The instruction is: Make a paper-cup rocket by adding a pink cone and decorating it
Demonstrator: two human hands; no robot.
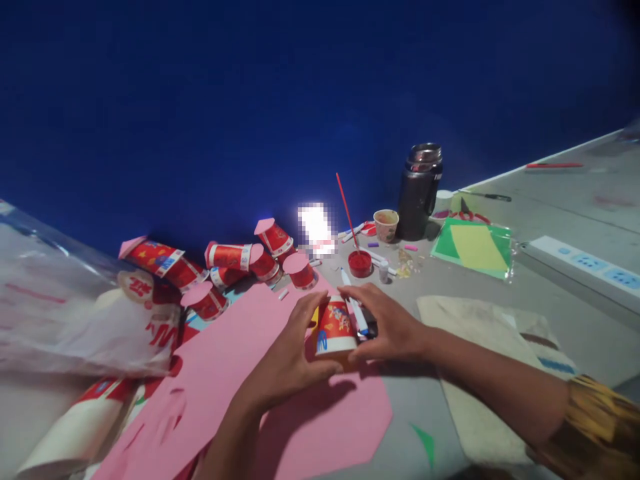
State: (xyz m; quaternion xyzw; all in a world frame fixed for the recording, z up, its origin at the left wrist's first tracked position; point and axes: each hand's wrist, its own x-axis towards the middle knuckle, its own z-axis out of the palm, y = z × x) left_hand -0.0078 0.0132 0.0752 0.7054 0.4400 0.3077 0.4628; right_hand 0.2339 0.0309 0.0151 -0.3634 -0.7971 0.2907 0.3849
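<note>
A red printed paper cup (337, 323) with a white rim is held low over pink paper (325, 427), its rim toward me. My left hand (295, 347) grips its left side, with the thumb along the bottom. My right hand (383, 327) grips the right side, thumb near the rim. A white and blue marker (357, 315) shows between the cup and my right palm; I cannot tell whether it is held or lies behind. Beyond the hands, several red paper cups with pink paper discs lie or stand, the nearest being a disc-topped cup (301, 272).
A black flask (419, 193) stands at the back, near a small paper cup (387, 225) and a red paint pot (360, 264) holding a brush. Plastic bags (85, 313) crowd the left. On the right are green sheets (443, 243), a cloth (465, 373) and a power strip (590, 263).
</note>
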